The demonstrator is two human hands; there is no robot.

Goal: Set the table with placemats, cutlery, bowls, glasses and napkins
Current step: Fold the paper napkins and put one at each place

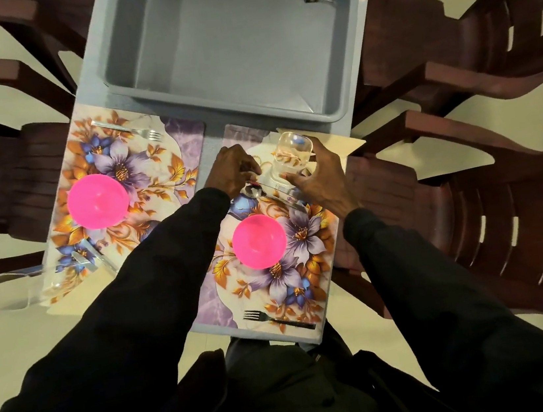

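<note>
- Right hand [320, 180] grips the glass [292, 154], thumb on its right side, fingers on the near side.
- Glass sits at the far right corner of the right placemat [322, 289], with a napkin [353, 145] under it.
- Left hand [233, 173] has its fingers curled over the bowl end of the spoon [254, 190]; cannot tell whether it grips.
- Spoon lies between the glass and the pink bowl [258, 242].
- Fork [278, 319] lies along the mat's near edge.

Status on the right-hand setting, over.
Left hand pinching spoon at its bowl end. Right hand curled round glass, upright at right placemat far corner. Pink bowl and fork set; nothing in the way.
</note>
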